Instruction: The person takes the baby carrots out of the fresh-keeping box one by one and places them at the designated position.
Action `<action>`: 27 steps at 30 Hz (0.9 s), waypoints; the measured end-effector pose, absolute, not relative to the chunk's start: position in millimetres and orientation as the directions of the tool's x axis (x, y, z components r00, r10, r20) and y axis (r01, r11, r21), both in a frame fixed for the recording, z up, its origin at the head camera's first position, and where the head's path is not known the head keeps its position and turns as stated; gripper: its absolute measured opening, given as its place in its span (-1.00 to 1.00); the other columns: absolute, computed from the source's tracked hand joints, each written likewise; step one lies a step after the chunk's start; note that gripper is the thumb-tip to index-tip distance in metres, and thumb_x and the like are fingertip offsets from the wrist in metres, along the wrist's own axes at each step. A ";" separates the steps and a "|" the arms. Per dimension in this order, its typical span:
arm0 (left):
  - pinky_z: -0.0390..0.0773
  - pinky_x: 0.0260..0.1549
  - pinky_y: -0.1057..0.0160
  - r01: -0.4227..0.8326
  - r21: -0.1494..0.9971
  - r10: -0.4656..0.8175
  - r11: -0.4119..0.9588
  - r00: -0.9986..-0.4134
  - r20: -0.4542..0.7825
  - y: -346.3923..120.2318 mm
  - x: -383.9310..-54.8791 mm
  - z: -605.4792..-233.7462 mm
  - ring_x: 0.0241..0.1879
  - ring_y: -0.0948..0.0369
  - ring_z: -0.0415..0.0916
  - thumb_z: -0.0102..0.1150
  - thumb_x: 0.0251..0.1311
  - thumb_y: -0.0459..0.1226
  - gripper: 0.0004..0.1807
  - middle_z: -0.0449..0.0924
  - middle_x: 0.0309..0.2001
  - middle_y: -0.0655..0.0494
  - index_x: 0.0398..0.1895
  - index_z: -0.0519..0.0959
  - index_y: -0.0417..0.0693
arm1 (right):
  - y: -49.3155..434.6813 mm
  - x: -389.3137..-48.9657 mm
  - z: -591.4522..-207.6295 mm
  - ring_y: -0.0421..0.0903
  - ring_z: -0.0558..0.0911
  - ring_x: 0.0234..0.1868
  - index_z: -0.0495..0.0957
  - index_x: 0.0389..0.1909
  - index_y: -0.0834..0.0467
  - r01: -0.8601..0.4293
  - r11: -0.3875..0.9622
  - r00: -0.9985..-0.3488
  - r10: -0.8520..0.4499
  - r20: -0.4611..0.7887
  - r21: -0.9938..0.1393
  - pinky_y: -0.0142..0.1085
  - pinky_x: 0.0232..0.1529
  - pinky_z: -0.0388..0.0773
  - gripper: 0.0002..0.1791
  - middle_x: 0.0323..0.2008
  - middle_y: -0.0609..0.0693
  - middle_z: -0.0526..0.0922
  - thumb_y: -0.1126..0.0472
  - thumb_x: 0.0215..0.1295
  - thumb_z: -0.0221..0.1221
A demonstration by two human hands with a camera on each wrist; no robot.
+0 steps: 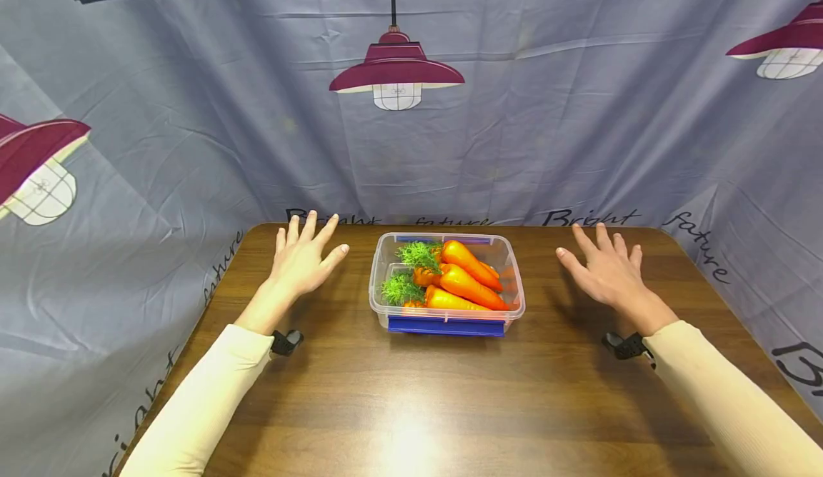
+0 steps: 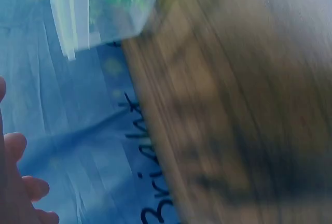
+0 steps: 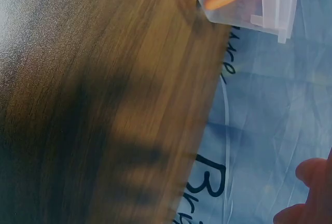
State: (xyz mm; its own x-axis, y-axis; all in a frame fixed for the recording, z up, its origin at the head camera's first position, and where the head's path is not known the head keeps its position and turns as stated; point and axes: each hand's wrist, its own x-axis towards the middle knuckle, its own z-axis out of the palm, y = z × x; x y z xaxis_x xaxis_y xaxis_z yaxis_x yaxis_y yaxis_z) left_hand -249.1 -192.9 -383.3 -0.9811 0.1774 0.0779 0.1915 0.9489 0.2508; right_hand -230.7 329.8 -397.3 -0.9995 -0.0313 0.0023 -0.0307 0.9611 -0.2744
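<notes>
This looks like a staged booth, perhaps a small recording set, rather than a lived-in room. Creased grey-blue cloth point(image 1: 289, 141) hangs at the left, back and right of the frame, its fold lines plain. The maroon-shaded lamps point(image 1: 396, 70) across the top are flat prints on it, as is the black lettering point(image 1: 559, 218) along the lower edge. The cloth encloses a brown wood-grain counter point(image 1: 334, 391), with light glaring off its lower centre. What building holds it cannot be told.

Orange carrots point(image 1: 464, 284), green tops point(image 1: 401, 288), blue-clipped box point(image 1: 446, 328), brown wood-grain table point(image 1: 334, 398), seemingly grey-blue cloth point(image 1: 482, 156)
</notes>
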 end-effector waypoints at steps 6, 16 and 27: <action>-0.30 0.53 -0.41 0.229 0.313 0.207 0.922 -0.973 0.103 -175.0 -245.5 -393.5 0.62 -0.34 -0.32 -0.12 0.48 0.21 -0.25 -0.16 0.65 -0.26 0.64 0.08 0.22 | 330.3 -232.1 -397.6 0.72 -0.21 0.46 -0.20 0.66 0.04 -0.031 0.961 -0.999 -0.032 -0.002 -0.274 0.64 0.30 -0.40 -0.06 0.55 0.55 -0.26 -0.46 0.49 -0.39; 0.02 0.47 -0.44 0.285 0.548 0.236 0.786 -0.958 0.160 -148.2 -237.2 -417.4 0.57 -0.38 -0.08 0.01 0.49 0.04 -0.36 -0.05 0.61 -0.34 0.57 0.26 0.15 | 330.5 -233.8 -400.0 0.72 -0.17 0.46 -0.20 0.66 0.02 -0.034 0.962 -0.999 -0.034 0.004 -0.272 0.63 0.31 -0.40 -0.09 0.56 0.55 -0.23 -0.44 0.51 -0.39; 0.19 0.43 -0.40 0.204 0.799 0.219 0.565 -0.971 0.092 -128.4 -233.4 -440.3 0.57 -0.30 0.01 -0.03 0.51 -0.08 -0.41 -0.04 0.62 -0.30 0.56 0.27 0.08 | 328.2 -231.5 -403.9 0.72 -0.10 0.45 -0.15 0.66 0.04 -0.043 0.960 -0.999 -0.035 0.032 -0.275 0.63 0.32 -0.34 -0.10 0.54 0.57 -0.15 -0.42 0.51 -0.38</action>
